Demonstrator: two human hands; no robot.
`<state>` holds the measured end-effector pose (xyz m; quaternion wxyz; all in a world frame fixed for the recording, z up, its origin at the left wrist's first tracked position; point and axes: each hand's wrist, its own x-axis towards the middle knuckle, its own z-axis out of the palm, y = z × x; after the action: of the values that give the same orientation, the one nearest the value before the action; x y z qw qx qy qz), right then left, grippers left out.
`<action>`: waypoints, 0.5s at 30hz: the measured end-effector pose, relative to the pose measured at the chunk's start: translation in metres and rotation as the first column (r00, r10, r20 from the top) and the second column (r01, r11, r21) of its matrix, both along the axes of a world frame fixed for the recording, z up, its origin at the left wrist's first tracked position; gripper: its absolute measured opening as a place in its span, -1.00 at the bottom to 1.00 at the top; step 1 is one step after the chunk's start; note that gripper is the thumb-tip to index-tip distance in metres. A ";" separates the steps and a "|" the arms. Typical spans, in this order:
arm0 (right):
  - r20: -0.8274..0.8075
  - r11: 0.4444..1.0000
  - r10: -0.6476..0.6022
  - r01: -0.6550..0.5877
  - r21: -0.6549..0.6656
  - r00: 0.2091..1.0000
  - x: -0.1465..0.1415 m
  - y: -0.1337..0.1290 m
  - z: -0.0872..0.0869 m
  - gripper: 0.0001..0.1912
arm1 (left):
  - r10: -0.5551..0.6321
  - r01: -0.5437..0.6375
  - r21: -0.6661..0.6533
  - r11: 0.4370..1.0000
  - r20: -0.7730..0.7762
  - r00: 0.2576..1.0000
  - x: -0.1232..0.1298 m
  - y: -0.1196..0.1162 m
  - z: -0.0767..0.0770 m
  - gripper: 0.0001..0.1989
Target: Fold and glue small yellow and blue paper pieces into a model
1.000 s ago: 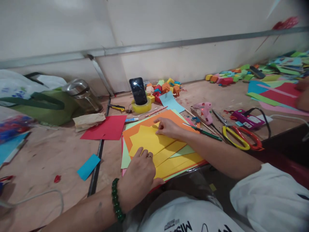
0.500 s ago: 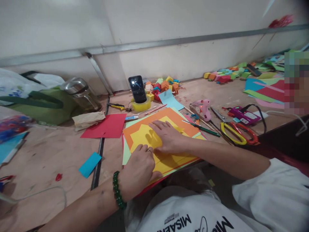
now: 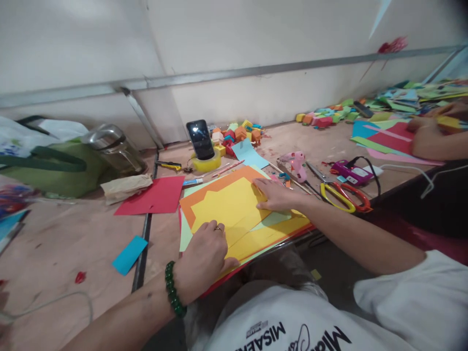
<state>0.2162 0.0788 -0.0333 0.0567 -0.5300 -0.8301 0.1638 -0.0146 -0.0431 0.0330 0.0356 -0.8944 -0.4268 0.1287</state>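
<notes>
A yellow paper piece with a cut, notched edge [image 3: 226,202] lies on an orange sheet [image 3: 188,201], over a stack with pale green and more yellow sheets at the table's front edge. My left hand [image 3: 204,256], with a green bead bracelet [image 3: 173,288] at its wrist, rests on the stack's lower left, fingers curled down on the yellow paper and thumb out to the right. At the yellow paper's right end is my right hand [image 3: 280,195], its thumb and fingers apart around the edge; whether it pinches the paper is unclear.
Behind the stack are a phone [image 3: 200,140] on a tape roll [image 3: 207,162], and small paper boxes [image 3: 239,135]. To the right lie a pink glue gun [image 3: 298,165], scissors [image 3: 338,196] and a purple power strip [image 3: 351,172]. Another person's hands [image 3: 431,131] are at far right.
My right hand has moved right, from the middle of the yellow paper to its right end, uncovering the paper's centre. My left hand stays on the stack. The view has shifted; another person's hands now show.
</notes>
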 end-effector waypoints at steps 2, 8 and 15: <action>0.003 1.000 -0.025 0.025 -0.008 1.000 0.009 0.001 0.003 -0.29 | 0.007 -0.007 -0.006 1.000 -0.008 1.000 -0.001 -0.002 0.001 -0.59; -0.014 0.998 -0.056 0.055 -0.027 0.998 0.022 0.002 0.011 -0.45 | 0.051 -0.052 0.020 0.998 0.044 0.998 -0.008 -0.010 -0.004 -0.57; -0.086 0.999 -0.052 0.050 -0.019 0.995 0.031 0.003 0.010 -0.54 | 0.132 -0.151 0.088 0.985 0.188 0.973 -0.032 -0.022 -0.028 -0.57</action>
<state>0.2471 0.0818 -0.0228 0.0922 -0.5439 -0.8117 0.1918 -0.0467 -0.0647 0.0052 0.0329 -0.8666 -0.4971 0.0272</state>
